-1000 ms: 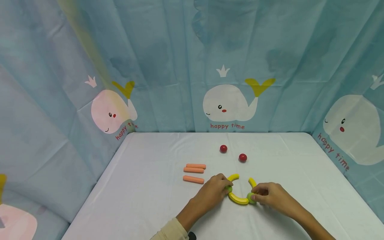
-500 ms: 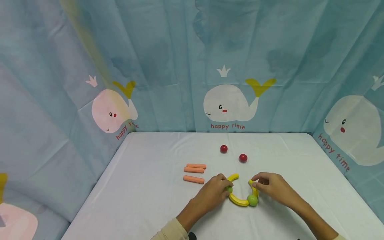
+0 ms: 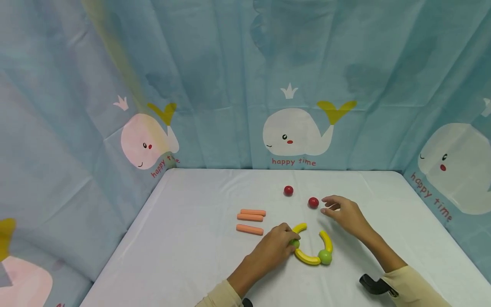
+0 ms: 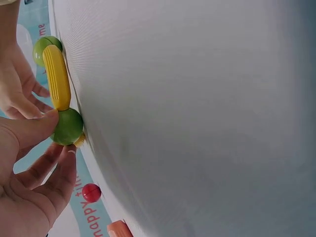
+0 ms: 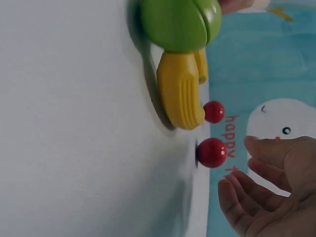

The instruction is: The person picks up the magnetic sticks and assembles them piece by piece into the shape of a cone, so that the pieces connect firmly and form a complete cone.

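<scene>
Head view, lower centre: the left hand (image 3: pixel 274 244) pinches one green ball (image 3: pixel 295 243) between two yellow banana-shaped pieces (image 3: pixel 307 258), seemingly steadying their arc; the right hand (image 3: pixel 347 215), fingers apart, holding nothing, is just beside a red ball (image 3: pixel 313 202). Right wrist view shows a groove in the second green ball (image 5: pixel 173 24), lost in the head view.

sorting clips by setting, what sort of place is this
Perhaps a play or filming corner: whale-print curtain behind and beside a white table, which holds toy-like yellow curved pieces.
</scene>
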### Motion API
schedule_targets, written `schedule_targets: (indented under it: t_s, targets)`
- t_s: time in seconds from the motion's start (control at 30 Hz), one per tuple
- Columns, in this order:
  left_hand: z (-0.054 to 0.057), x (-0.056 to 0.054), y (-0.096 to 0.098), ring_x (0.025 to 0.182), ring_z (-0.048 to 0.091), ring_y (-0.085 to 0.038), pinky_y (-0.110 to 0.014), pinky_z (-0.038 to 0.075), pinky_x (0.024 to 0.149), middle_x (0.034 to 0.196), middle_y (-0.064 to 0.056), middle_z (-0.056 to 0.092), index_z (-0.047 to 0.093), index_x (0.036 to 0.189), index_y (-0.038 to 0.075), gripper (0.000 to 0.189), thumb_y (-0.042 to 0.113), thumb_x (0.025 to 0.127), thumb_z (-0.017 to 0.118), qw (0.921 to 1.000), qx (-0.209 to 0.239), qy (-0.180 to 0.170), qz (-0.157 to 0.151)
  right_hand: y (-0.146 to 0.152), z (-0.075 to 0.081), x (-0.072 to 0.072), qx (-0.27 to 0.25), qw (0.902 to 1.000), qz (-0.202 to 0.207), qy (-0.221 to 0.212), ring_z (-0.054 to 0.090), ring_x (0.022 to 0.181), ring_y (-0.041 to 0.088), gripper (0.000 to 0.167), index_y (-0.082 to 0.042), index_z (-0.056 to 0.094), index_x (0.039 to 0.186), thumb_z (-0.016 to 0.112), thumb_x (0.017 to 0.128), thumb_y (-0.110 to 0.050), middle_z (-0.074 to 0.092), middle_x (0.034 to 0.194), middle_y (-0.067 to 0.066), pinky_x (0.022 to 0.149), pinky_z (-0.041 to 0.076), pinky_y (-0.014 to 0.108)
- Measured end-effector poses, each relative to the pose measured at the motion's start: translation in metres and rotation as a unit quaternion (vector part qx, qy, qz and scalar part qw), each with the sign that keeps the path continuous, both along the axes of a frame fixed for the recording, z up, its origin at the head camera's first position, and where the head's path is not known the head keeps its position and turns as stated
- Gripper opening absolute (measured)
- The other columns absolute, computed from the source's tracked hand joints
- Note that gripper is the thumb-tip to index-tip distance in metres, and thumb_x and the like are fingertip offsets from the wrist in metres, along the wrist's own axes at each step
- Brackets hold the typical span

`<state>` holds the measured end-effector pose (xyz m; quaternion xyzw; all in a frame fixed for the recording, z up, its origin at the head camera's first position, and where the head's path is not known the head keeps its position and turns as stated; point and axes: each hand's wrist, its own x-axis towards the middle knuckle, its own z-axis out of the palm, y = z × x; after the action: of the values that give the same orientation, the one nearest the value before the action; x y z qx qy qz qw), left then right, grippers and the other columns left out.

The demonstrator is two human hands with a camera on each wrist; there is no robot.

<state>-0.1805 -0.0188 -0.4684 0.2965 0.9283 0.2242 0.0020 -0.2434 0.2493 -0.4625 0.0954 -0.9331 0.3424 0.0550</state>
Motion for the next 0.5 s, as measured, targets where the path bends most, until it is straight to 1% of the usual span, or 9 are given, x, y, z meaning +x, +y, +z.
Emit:
schedule_targets:
  t_s: [0.07,0.2,0.33,0.5]
  targets:
    - [0.001,0.000,0.000,0.097,0.061,-0.001,-0.016,0.054,0.085,0.109,0.005,0.067,0.081,0.121,0.018,0.028,0.016,0.094,0.083,1.0000,0.003,-0.001,0.000,0.000,-0.001,-0.006,0.002,0.9999,0.000,-0.011,0.070,0.108,0.038,0.041,0.000,0.069,0.132,0.078,0.098,-0.019,0.073,0.119,0.020,0.087,0.062,0.051]
    - [0.001,0.001,0.000,0.097,0.061,-0.001,-0.016,0.054,0.085,0.109,0.006,0.067,0.081,0.121,0.017,0.028,0.015,0.093,0.083,1.0000,0.004,-0.002,0.000,0.001,-0.004,-0.018,0.004,0.9993,0.001,-0.038,0.069,0.115,0.041,0.046,0.000,0.065,0.138,0.076,0.099,-0.022,0.069,0.131,0.024,0.091,0.061,0.053]
    - [0.000,0.001,0.000,0.098,0.062,-0.001,-0.016,0.054,0.086,0.109,0.006,0.067,0.080,0.123,0.017,0.029,0.015,0.094,0.083,1.0000,0.004,-0.003,0.002,0.002,-0.008,-0.027,0.005,0.9986,0.009,-0.052,0.069,0.115,0.041,0.047,0.000,0.065,0.139,0.076,0.099,-0.021,0.068,0.135,0.024,0.090,0.061,0.052]
    - [0.000,0.001,0.001,0.098,0.062,0.000,-0.017,0.054,0.087,0.109,0.007,0.068,0.080,0.123,0.018,0.029,0.015,0.094,0.083,1.0000,0.004,-0.007,0.005,-0.001,-0.012,-0.033,0.004,0.9981,0.017,-0.058,0.069,0.112,0.038,0.046,-0.001,0.067,0.139,0.078,0.097,-0.019,0.068,0.136,0.024,0.087,0.063,0.048]
